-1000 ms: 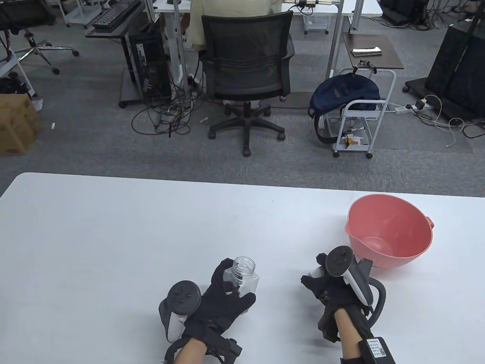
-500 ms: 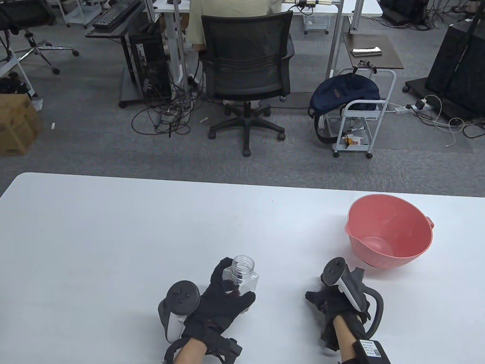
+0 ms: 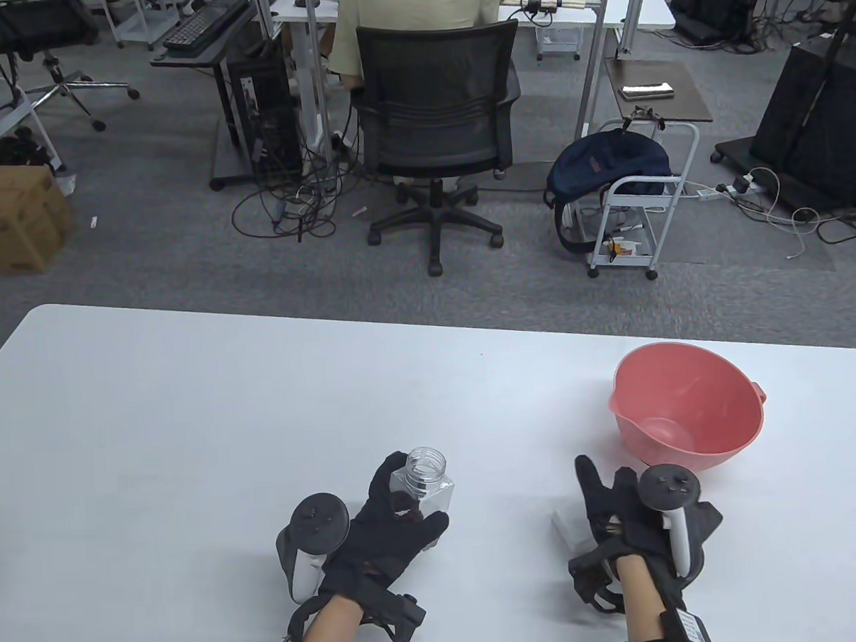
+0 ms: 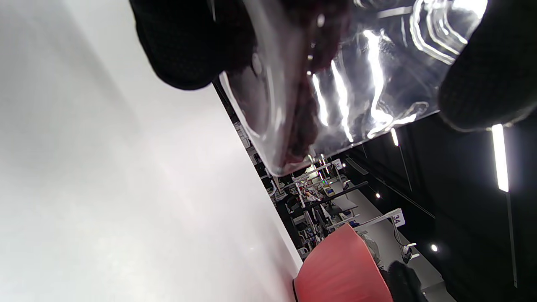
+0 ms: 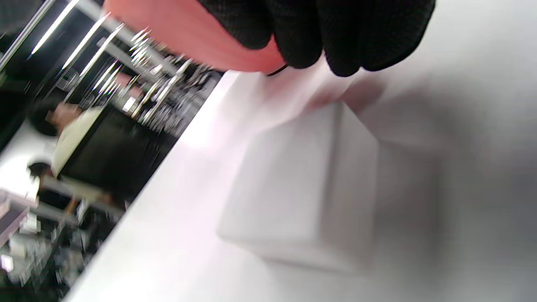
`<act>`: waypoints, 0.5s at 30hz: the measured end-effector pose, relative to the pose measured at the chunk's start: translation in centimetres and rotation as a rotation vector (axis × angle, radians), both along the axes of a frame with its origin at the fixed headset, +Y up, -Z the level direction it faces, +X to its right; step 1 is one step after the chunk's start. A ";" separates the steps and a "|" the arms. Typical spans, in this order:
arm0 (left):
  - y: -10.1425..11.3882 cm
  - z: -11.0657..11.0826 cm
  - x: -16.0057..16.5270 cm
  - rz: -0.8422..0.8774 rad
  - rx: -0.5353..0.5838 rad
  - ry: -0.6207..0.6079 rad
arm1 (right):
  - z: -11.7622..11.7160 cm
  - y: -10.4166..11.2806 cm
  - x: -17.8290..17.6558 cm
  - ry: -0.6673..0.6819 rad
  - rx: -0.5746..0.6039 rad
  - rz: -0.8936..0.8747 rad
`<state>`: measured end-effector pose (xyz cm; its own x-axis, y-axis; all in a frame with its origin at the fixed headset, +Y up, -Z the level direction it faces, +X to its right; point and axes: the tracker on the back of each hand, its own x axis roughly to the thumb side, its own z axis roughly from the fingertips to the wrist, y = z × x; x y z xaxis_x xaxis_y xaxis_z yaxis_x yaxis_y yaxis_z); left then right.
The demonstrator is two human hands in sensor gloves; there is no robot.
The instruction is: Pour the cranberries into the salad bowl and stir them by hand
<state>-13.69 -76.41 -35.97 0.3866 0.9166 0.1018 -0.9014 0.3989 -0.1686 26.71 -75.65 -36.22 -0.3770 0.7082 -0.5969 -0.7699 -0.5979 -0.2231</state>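
Note:
My left hand [image 3: 408, 510] grips a clear square jar [image 3: 429, 479] that stands upright with its mouth uncovered. In the left wrist view dark red cranberries [image 4: 308, 109] show through the jar [image 4: 369, 75] wall. The pink salad bowl [image 3: 687, 405] sits at the right of the white table [image 3: 191, 430], with nothing visible inside it. My right hand [image 3: 613, 497] lies palm down with fingers stretched, just in front of the bowl. A white square lid [image 3: 565, 528] lies on the table at its left side, seen blurred in the right wrist view as the lid [image 5: 302, 188] below my fingertips [image 5: 319, 37].
Beyond the table's far edge a person sits in a black office chair [image 3: 437, 115] at a desk. A small white cart [image 3: 632, 206] with a dark bag and loose floor cables lie farther off. The bowl [image 4: 340, 272] also shows red in the left wrist view.
My right hand drew back toward me, lowered the white lid onto the table and let go, then turned palm down with fingers spread. The left hand and jar barely moved.

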 end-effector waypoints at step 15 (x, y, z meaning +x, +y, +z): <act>-0.2 -0.1 0.7 -0.036 -0.004 -0.030 | -1.4 -1.6 3.5 -0.342 0.071 -0.511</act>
<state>-13.02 -76.60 -36.06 0.4164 0.9025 0.1101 -0.8809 0.4305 -0.1968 30.22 -77.23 -37.64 0.2243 0.7912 -0.5689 -0.8330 -0.1473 -0.5333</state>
